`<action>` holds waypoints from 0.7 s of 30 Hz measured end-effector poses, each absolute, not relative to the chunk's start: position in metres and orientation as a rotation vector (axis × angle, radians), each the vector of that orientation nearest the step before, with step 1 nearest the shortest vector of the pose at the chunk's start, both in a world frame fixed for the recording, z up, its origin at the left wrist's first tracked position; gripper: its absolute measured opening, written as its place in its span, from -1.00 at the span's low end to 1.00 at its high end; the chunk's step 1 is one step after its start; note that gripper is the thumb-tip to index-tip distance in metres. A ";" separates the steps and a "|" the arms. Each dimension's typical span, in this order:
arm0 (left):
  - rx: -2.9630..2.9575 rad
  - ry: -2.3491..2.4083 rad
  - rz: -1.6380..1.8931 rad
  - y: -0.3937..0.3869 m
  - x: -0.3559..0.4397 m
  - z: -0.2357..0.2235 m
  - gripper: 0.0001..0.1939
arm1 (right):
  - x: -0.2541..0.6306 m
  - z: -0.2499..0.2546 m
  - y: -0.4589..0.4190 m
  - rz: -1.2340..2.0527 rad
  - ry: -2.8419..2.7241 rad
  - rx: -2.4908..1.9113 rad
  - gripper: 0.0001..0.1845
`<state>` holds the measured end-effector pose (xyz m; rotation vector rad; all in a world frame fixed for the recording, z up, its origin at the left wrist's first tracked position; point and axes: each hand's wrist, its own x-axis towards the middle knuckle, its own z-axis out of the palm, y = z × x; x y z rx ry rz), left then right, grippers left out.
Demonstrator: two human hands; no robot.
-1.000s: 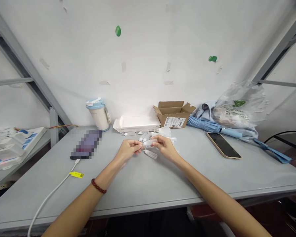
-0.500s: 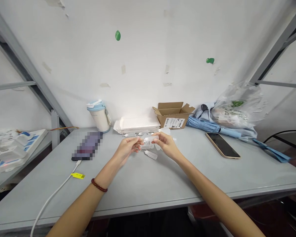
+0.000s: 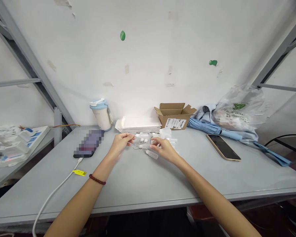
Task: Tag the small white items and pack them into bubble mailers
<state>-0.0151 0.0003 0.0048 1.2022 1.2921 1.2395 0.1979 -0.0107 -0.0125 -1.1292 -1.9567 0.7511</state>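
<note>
Several small translucent plastic bottles with white pointed caps lie in a cluster on the desk between and behind my hands. My left hand (image 3: 122,144) has its thumb and fingers pinched together at the cluster's left side; what they hold is too small to make out. The fingers of my right hand (image 3: 164,148) curl around the base end of a small plastic bottle (image 3: 146,144), its capped end pointing left. Thin looped cords trail left of it. Nearest me, a loose bottle (image 3: 152,154) lies on the desk just below my right fingertips.
Behind the bottles are a stack of white boxes (image 3: 139,124) and an open cardboard box (image 3: 175,120). At left stand a tumbler (image 3: 101,117) and a phone (image 3: 90,143) on a white cable. To the right lie another phone (image 3: 224,147), a folded blue umbrella (image 3: 212,127) and a plastic bag (image 3: 239,110).
My hands were close together at one bottle; now they are farther apart, the left hand having moved left. The bottle between them sits lower, among the others. The camera view has shifted slightly.
</note>
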 end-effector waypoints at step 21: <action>1.472 1.890 1.242 0.040 -0.060 -0.031 -0.91 | 0.198 -0.015 -0.017 0.481 -2.433 -1.186 -0.82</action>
